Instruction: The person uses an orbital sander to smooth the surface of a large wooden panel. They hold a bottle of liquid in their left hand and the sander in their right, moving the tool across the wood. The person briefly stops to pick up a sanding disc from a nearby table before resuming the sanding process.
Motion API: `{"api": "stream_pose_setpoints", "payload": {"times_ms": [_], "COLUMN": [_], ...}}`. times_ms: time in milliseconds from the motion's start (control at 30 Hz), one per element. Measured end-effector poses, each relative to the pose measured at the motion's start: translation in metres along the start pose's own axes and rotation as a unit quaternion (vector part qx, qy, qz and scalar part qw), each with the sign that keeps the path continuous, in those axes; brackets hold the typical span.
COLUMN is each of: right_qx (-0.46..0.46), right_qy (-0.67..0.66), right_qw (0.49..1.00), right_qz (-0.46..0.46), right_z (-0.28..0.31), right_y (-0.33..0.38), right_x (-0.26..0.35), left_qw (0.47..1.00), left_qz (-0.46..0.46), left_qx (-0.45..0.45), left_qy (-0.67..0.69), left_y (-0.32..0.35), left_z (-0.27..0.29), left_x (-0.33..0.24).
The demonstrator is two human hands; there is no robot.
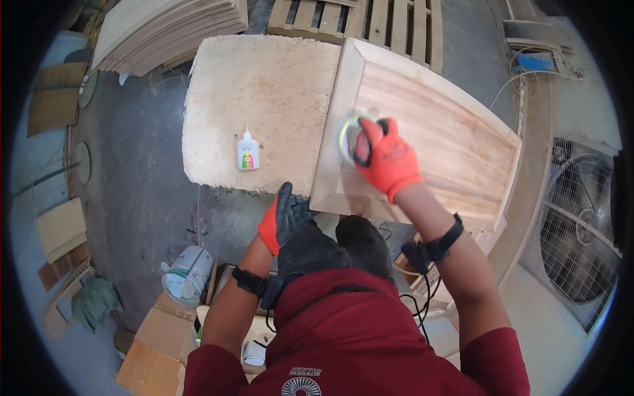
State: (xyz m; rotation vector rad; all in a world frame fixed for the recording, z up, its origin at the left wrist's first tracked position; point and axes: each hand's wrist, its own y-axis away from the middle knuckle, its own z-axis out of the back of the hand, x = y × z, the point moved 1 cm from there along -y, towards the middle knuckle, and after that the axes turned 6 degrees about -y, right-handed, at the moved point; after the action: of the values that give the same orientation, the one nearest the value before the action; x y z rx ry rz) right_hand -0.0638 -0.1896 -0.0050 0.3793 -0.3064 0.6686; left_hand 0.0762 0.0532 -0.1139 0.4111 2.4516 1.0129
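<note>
A framed wooden panel (436, 125) with a recessed middle lies in front of me, to the right. On its left frame rail, my right hand (389, 158), in an orange and black glove, is closed around a round disc-shaped tool (346, 140) with a yellow-green rim. Motion blur and the fingers hide much of the tool. My left hand (285, 214), gloved alike, is at the panel's near left corner, thumb raised and fingers stretched out, with nothing visible in it. Beyond it, a white glue bottle (248, 153) with a pointed nozzle lies on a rough-edged board (264, 86).
Stacked wood sheets (172, 30) stand at the far left, and a slatted pallet (380, 26) lies beyond the panel. A caged fan (574, 224) is at the right. A white bucket (188, 277) stands at the lower left. Cables hang from my right wristband (432, 247).
</note>
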Motion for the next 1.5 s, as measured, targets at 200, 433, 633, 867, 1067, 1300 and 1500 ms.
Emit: {"api": "stream_pose_setpoints", "payload": {"times_ms": [200, 433, 633, 867, 1067, 1300, 1500], "right_qx": [-0.013, 0.063, -0.022, -0.061, -0.014, -0.053, -0.084], "right_qy": [0.012, 0.001, 0.003, 0.036, 0.018, -0.02, -0.037], "right_qw": [0.999, 0.992, 1.0, 0.997, 0.996, 0.989, 0.971], "right_qz": [-0.047, 0.109, 0.018, -0.042, -0.086, -0.138, -0.22], "right_z": [0.037, -0.012, 0.034, 0.065, 0.073, 0.081, 0.088], "right_y": [-0.052, 0.019, -0.085, -0.172, -0.194, -0.161, -0.121], "right_x": [-0.007, 0.009, -0.009, -0.008, 0.011, -0.027, -0.09], "left_qw": [0.998, 0.935, 0.902, 0.86, 0.839, 0.839, 0.838], "left_qz": [0.055, -0.077, 0.024, -0.024, 0.021, 0.014, 0.03], "left_qx": [-0.024, -0.012, -0.087, -0.133, -0.108, -0.104, -0.109], "left_qy": [-0.021, -0.347, -0.423, -0.493, -0.533, -0.534, -0.533], "left_y": [-0.002, -0.015, -0.008, -0.012, -0.007, -0.005, -0.011], "left_z": [0.0, 0.028, 0.008, 0.015, -0.001, -0.005, 0.004], "left_x": [-0.004, 0.008, 0.001, 0.014, -0.009, -0.013, -0.007]}}
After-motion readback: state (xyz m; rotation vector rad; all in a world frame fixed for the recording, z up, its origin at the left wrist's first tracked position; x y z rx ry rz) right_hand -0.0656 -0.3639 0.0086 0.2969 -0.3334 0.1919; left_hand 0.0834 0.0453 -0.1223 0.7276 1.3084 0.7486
